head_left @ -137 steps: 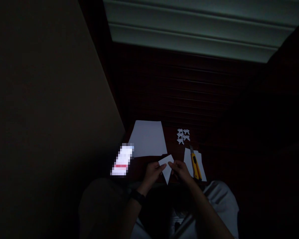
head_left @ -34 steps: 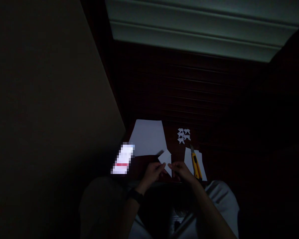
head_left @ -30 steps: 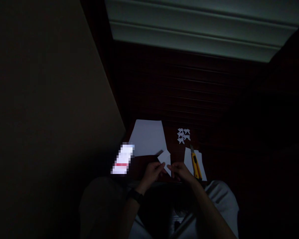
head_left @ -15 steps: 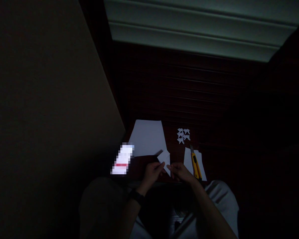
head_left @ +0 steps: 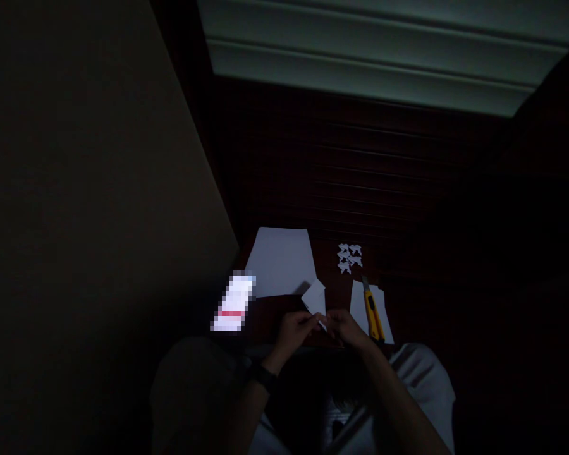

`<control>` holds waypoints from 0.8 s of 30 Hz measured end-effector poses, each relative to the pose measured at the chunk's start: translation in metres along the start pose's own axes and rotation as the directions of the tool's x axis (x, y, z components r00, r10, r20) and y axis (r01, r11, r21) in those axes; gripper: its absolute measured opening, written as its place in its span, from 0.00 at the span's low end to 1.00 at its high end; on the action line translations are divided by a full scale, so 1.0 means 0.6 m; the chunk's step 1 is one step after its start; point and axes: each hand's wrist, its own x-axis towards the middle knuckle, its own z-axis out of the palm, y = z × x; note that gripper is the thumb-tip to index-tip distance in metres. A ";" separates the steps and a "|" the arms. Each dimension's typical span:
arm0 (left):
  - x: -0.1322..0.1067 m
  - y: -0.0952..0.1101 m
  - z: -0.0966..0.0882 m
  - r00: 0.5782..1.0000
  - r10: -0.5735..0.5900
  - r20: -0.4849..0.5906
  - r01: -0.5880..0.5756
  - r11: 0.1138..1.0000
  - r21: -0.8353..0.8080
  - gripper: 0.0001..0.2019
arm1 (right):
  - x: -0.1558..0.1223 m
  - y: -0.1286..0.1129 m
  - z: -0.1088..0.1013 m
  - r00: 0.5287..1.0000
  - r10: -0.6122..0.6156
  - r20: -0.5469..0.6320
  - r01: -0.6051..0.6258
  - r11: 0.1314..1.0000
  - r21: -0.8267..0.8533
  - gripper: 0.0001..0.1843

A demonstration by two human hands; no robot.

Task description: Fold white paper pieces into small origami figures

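Observation:
A small folded piece of white paper (head_left: 315,297) is held near the front edge of the dark table, its narrow end toward me. My left hand (head_left: 298,328) pinches that narrow end from the left, a dark band round its wrist. From the right, my right hand (head_left: 342,325) grips the same end, and the fingertips of both hands meet there. The fingers partly cover the lower tip of the folded paper. Behind it lies a large white sheet (head_left: 282,259), flat on the table.
Right of my hands, a yellow utility knife (head_left: 373,316) with its blade out rests on smaller white paper pieces (head_left: 359,303). Several small folded paper shapes (head_left: 349,258) sit farther back. A bright blurred-out screen (head_left: 234,302) lies at left, near a wall (head_left: 99,158).
My left hand has shifted right along the folded paper, and its fingertips now meet those of my right hand at the narrow end. The folded paper has moved slightly up and right.

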 end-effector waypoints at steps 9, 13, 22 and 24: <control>-0.003 0.001 0.000 0.998 0.042 0.050 -0.043 0.999 0.015 0.22 | 0.000 -0.004 -0.004 0.999 0.023 0.047 -0.022 0.999 -0.032 0.22; -0.006 0.001 -0.002 0.999 0.044 -0.009 -0.044 0.999 0.015 0.21 | 0.000 -0.008 -0.003 0.997 0.018 0.079 -0.017 1.000 -0.017 0.22; -0.008 0.014 -0.002 0.991 0.033 -0.128 -0.032 0.999 0.013 0.21 | 0.002 -0.002 -0.003 0.993 0.040 0.109 -0.039 0.999 -0.009 0.20; -0.007 0.013 0.000 0.992 0.029 -0.125 -0.028 1.000 0.011 0.21 | 0.002 -0.002 -0.004 0.993 0.036 0.116 -0.037 0.999 0.005 0.19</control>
